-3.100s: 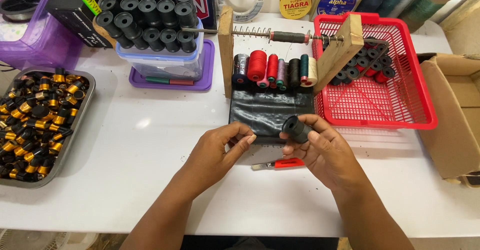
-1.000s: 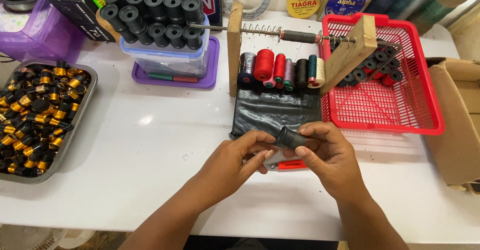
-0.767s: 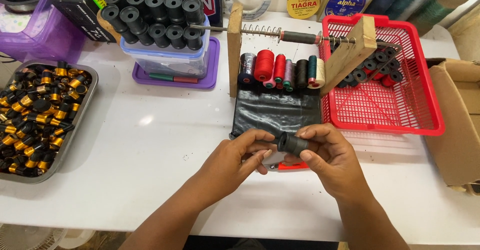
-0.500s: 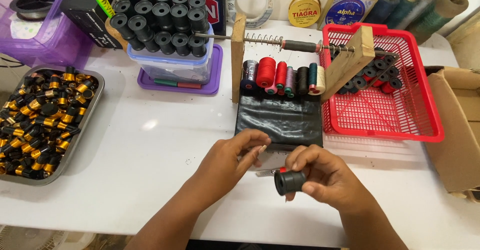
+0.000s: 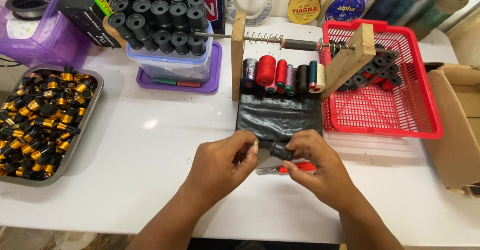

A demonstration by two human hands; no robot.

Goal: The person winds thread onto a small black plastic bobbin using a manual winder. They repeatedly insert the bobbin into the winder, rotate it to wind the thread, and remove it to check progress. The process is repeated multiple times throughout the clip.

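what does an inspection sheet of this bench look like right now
surface: white table, bare in front of the hands
job's things: black spool pinched in right hand; left hand beside it
clutter: metal tray of black and gold spools, tub of black spools, wooden rack of coloured thread, red basket, red cutter
fingers: both hands' curled at the spool
cables: nothing seen
surroundings: cardboard box, purple box

white worktable, evenly lit
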